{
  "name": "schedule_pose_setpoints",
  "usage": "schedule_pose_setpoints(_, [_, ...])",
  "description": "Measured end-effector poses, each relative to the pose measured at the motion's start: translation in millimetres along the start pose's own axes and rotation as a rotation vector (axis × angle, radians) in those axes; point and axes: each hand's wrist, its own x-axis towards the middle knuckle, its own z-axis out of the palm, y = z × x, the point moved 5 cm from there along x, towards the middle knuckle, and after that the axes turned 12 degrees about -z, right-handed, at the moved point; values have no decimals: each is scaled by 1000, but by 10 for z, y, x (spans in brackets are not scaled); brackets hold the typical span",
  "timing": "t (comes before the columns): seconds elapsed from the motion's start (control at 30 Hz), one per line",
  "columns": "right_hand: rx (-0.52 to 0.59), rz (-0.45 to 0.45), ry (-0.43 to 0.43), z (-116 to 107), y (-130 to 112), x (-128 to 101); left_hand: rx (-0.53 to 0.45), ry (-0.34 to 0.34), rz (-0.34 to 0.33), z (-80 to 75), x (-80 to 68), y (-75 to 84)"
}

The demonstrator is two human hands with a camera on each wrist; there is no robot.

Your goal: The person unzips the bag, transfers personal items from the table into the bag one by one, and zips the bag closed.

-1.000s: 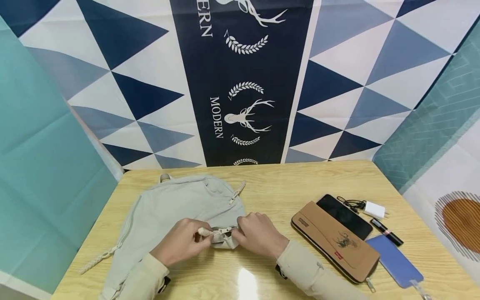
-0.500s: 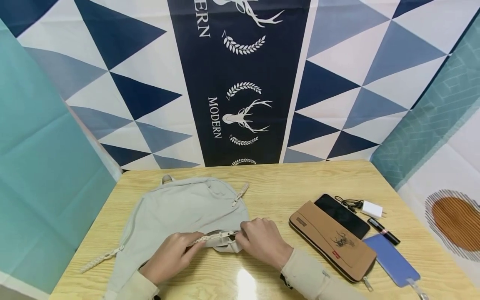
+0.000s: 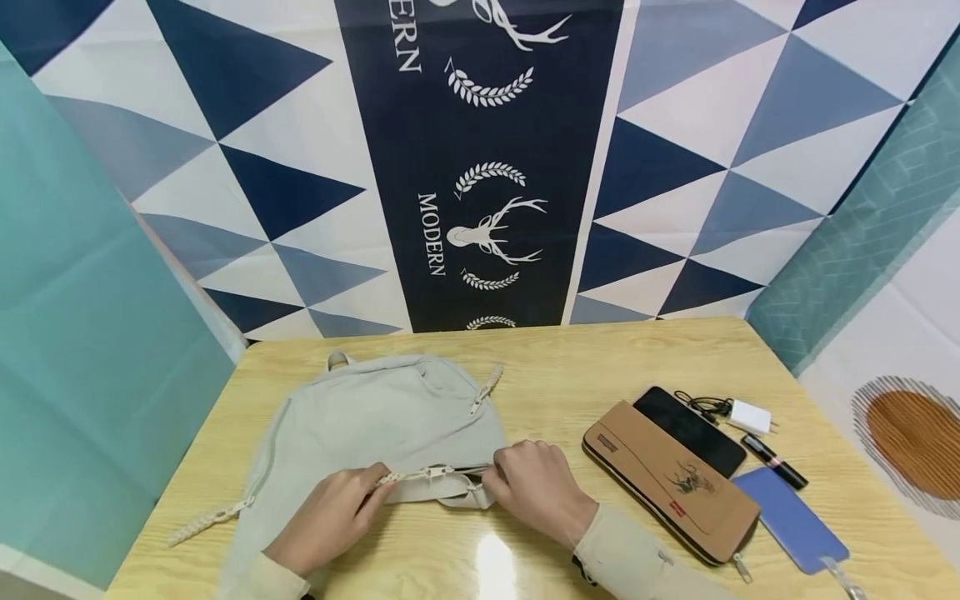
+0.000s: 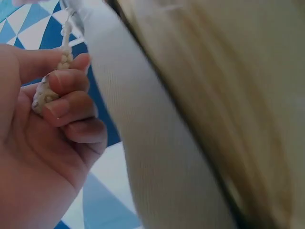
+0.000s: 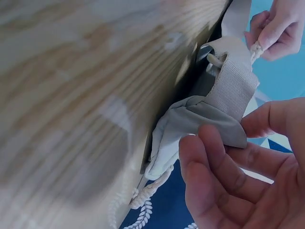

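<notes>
The wrist pictures are blurry, and the soft grey cloth backpack (image 3: 375,417) lies flat on the wooden table (image 3: 600,358), its bottom cut off. At 7 o'clock, the left hand (image 3: 330,517) pinches the braided zipper cord (image 3: 393,478) with curled fingers. At 5 o'clock, the right hand (image 3: 536,492) grips the bag's corner.

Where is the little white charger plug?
In the head view, the white charger plug lies on the wooden table at its right side, just right of the black phone and behind the small dark tube.
</notes>
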Motion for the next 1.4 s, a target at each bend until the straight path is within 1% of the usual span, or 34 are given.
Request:
schedule_pose_setpoints(0.2, [-46, 9, -3, -10, 90, -85, 23, -58, -62, -35, -47, -105])
schedule_pose_setpoints(0.37, [-66, 19, -8, -56, 115, -139, -5, -92, -64, -104, -52, -163])
schedule_pose_setpoints(0.43, [-78, 22, -12, -79, 111, -162, -11, -88, -64, -139, -65, -184])
schedule_pose_setpoints(0.53, [-89, 27, -16, -105, 106, -181, -2, -59, -70, -199, -95, -221])
schedule_pose_setpoints(0.77, [-114, 65, -28, -173, 180, -150, 0, -9, -86, -392, -130, -302])
schedule_pose_setpoints(1.0, [-143, 56, -4, -227, 265, -122, -5, -16, -164, -508, -186, -429])
schedule_pose_setpoints(1.13, [-169, 94, 8, -263, 363, -143, 19, -4, -206, -581, -239, -548])
schedule_pose_setpoints(1.3, [-143, 131, -6, -253, 453, -169, 33, 8, -272, -679, -347, -726])
schedule_pose_setpoints(1.4, [-130, 137, -1, -242, 480, -166, 34, 34, -270, -717, -410, -787])
